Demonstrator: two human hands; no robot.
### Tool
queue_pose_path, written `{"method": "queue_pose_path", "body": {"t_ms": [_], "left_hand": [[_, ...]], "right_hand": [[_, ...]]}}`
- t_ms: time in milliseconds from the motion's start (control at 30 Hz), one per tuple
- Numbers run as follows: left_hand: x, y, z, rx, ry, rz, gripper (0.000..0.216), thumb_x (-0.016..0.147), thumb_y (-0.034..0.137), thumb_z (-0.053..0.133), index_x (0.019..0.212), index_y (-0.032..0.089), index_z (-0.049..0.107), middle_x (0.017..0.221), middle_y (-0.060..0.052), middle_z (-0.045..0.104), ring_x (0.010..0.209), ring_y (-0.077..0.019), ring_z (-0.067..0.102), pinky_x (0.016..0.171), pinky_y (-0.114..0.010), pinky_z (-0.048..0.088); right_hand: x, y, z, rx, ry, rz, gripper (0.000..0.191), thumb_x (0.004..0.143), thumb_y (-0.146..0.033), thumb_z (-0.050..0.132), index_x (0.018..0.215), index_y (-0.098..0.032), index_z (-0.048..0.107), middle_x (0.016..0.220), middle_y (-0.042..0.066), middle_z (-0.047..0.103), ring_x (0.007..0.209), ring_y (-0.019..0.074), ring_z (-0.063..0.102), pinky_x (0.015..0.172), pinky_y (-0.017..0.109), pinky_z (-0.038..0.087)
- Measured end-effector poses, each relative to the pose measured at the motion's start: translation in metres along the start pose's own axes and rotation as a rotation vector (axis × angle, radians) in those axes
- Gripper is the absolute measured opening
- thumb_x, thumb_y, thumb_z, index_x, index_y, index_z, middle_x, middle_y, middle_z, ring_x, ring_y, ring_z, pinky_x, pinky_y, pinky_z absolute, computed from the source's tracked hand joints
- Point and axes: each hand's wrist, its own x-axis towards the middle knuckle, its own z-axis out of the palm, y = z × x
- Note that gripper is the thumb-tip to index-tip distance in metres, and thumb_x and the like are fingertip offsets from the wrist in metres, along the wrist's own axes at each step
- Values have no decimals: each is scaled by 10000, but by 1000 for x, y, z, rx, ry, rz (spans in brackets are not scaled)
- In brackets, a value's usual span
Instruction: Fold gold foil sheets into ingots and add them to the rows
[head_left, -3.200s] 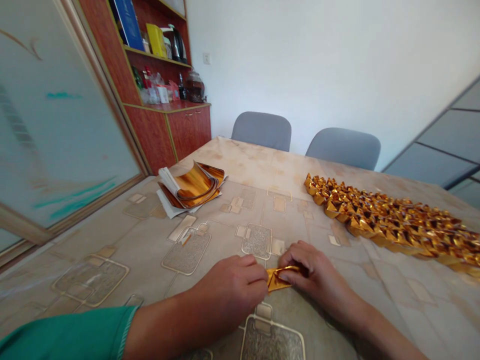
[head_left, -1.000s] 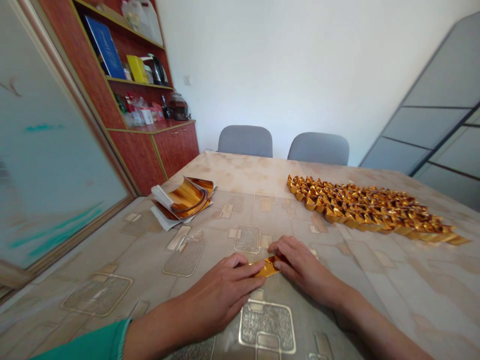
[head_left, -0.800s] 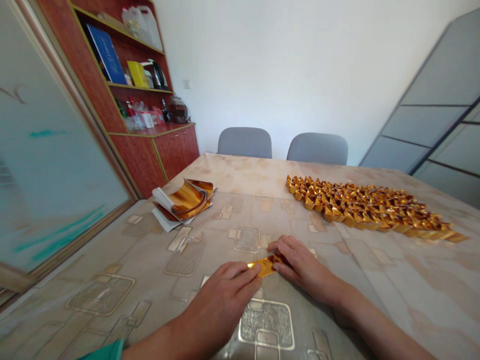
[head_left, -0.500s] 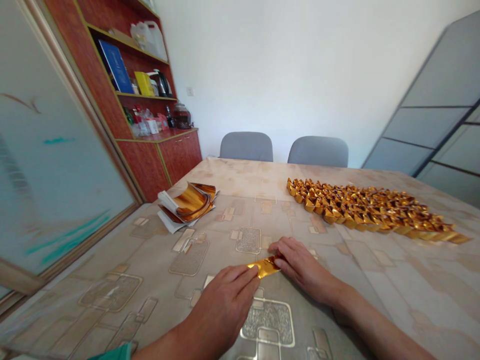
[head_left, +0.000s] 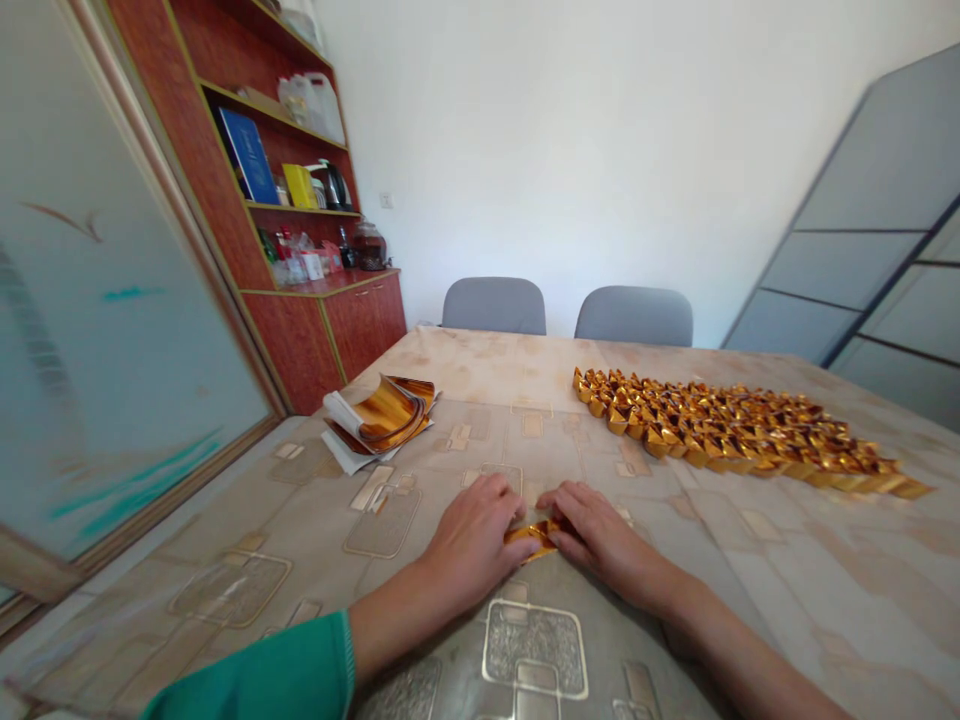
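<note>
A narrow folded strip of gold foil paper (head_left: pixel 537 538) lies low over the tablecloth between my two hands. My left hand (head_left: pixel 480 530) pinches its left end, thumb along the near edge and fingers curled behind. The right end is gripped by my right hand (head_left: pixel 596 530), whose fingers partly cover it. At the back left rests a curled stack of gold foil sheets (head_left: pixel 390 412) with white paper among them. To the right stand rows of folded gold paper ingots (head_left: pixel 720 425), packed close together.
A patterned tablecloth (head_left: pixel 300 540) covers the table. Two grey chairs (head_left: pixel 493 305) stand at its far side by the white wall. A red-brown shelf unit (head_left: pixel 300 330) with bottles, a kettle and boxes is at the left, beside a frosted glass door (head_left: pixel 112 330).
My left hand has moved up and forward from lying flat over the strip's left end to pinching it, and more green sleeve shows. My right hand stays on the right end. The view has tilted slightly.
</note>
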Motion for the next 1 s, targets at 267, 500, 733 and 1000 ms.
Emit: {"method": "queue_pose_path", "body": {"t_ms": [267, 500, 733, 1000], "left_hand": [[9, -7, 17, -206, -26, -30, 114, 782, 222, 687, 799, 182, 582, 867, -5, 583, 838, -183, 567, 719, -280, 420], [5, -2, 18, -237, 27, 0, 17, 836, 183, 612, 837, 189, 596, 807, 3, 653, 759, -171, 595, 672, -263, 418], [6, -5, 8, -329, 221, 56, 179, 871, 224, 598, 705, 179, 647, 706, -7, 637, 722, -171, 569, 674, -274, 378], [13, -6, 15, -955, 227, -161, 226, 782, 334, 649, 653, 150, 642, 610, 7, 564, 599, -137, 479, 575, -248, 337]], "right_hand": [[4, -1, -6, -2, 15, 1, 147, 887, -130, 603, 984, -233, 644, 993, 37, 602, 961, 227, 538, 825, 364, 417], [9, -4, -9, 129, 120, -10, 106, 897, -173, 639, 797, -207, 627, 850, 9, 635, 905, 206, 552, 868, 382, 382], [8, -5, -17, 387, 221, 68, 244, 935, -389, 599, 781, -219, 681, 773, 14, 659, 808, 201, 585, 796, 360, 426], [6, 9, -28, 770, 321, 280, 465, 942, -599, 451, 783, -213, 656, 759, 38, 648, 746, 204, 601, 726, 342, 478]]}}
